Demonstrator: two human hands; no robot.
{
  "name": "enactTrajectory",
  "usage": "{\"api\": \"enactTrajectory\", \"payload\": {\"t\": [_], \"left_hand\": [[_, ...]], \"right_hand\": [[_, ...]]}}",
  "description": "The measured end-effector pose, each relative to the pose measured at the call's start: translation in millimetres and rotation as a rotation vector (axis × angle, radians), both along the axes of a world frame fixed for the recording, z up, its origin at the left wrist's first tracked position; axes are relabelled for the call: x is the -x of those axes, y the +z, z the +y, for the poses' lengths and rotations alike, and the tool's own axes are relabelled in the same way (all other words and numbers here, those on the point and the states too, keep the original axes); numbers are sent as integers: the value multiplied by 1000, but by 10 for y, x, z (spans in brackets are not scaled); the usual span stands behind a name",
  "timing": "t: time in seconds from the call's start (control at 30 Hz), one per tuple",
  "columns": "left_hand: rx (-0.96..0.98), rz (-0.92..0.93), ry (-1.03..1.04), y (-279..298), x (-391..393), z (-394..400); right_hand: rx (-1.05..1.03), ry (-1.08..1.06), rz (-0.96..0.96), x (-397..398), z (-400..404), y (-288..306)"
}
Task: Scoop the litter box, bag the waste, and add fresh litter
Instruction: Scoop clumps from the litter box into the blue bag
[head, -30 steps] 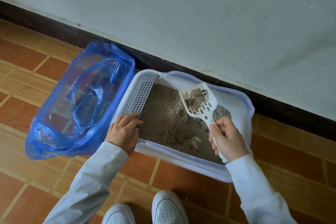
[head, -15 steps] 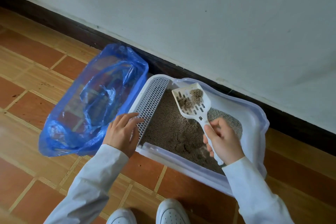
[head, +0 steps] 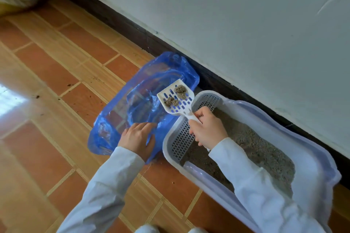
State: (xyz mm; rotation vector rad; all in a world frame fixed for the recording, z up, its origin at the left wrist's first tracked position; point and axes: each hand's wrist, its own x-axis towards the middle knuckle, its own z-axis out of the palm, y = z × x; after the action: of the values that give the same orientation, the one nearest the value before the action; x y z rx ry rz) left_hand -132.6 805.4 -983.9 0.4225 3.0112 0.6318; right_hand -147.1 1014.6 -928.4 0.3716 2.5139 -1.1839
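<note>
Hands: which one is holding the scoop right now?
The right hand, gripping the white scoop by its handle over the blue bag. The left hand rests flat on the bag.

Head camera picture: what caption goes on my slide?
Right hand holds a scoop of clumps over the blue bag.

Long pale-blue sleeves (head: 106, 185); perhaps white shoes (head: 145, 229).

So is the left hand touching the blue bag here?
Touching. The head view shows the left hand resting flat on the blue bag, fingers on the plastic near its opening.
</note>
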Motion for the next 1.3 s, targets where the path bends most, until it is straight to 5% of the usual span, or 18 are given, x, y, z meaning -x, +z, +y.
{"api": "enactTrajectory", "payload": {"t": [0.27,0.73,0.93,1.17,1.3], "left_hand": [[-104,-127,52,-98,-23,25],[-125,-69,8,-126,-89,91],[-114,-15,-30,-116,-93,157],[-177,82,-170,-19,-62,422],[-162,85,-268,-6,-62,601]], "right_hand": [[-255,200,6,159,-256,-63],[-676,392,326,115,-222,-4],[-516,289,355,-16,-14,132],[-81,-180,21,-509,706,209],[-123,-295,-61,-920,1181,278]]}}
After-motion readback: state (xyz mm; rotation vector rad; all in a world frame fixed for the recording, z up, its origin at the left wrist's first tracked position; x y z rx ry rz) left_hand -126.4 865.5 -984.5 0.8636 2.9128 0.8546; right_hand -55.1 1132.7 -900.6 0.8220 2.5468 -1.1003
